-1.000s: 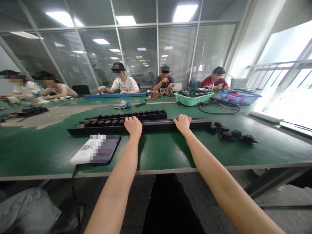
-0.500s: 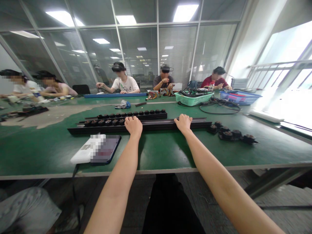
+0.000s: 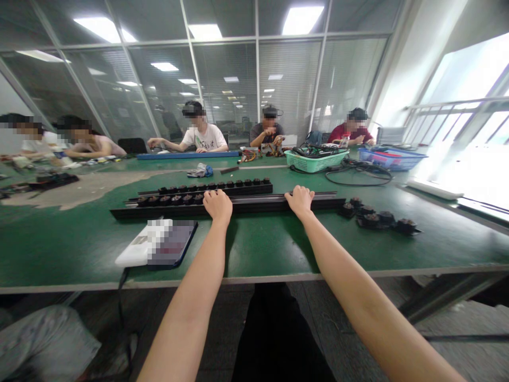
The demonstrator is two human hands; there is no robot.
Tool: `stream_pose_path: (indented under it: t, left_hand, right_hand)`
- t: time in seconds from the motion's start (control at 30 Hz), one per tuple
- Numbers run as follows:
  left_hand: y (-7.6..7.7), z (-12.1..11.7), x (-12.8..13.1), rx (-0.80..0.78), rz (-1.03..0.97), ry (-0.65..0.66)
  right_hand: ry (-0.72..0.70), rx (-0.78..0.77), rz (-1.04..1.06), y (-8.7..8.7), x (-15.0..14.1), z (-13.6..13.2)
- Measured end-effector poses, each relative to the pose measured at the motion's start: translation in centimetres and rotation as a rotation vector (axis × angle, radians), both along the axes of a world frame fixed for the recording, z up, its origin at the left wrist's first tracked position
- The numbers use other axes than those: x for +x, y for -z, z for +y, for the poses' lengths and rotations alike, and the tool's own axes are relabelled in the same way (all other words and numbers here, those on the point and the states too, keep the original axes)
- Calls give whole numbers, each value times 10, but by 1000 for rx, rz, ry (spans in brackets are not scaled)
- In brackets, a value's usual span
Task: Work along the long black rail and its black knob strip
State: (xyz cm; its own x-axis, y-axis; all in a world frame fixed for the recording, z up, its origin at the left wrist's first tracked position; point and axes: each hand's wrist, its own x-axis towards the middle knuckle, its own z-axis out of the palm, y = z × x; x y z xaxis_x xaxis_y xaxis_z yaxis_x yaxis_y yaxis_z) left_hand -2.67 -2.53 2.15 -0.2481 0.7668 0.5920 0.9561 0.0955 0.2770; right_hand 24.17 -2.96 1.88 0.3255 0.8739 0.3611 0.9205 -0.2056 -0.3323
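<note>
A long black rail (image 3: 258,204) lies across the green table (image 3: 79,244) in front of me. My left hand (image 3: 218,204) rests on the rail with its fingers curled over the far edge, beside a row of small black round parts (image 3: 169,200) seated in the rail. My right hand (image 3: 300,199) grips the same rail further right, fingers curled over it. A second black rail (image 3: 214,187) filled with round parts lies just behind.
Loose black round parts (image 3: 377,218) lie right of the rail. A white box and dark tablet (image 3: 159,244) sit front left. A green basket (image 3: 316,159), blue basket (image 3: 392,157) and cables lie further back. Several people sit along the far side.
My hands stay on the rail with almost no movement. The person in the white shirt across the table has stretched an arm further to the left.
</note>
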Motion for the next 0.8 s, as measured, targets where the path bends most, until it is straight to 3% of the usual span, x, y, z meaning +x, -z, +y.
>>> stream_pose_path:
  t: [0.8]
  left_hand:
    - [2,3,-1,9,13,-4]
  right_hand:
    - [13,-7,8,0,3,0]
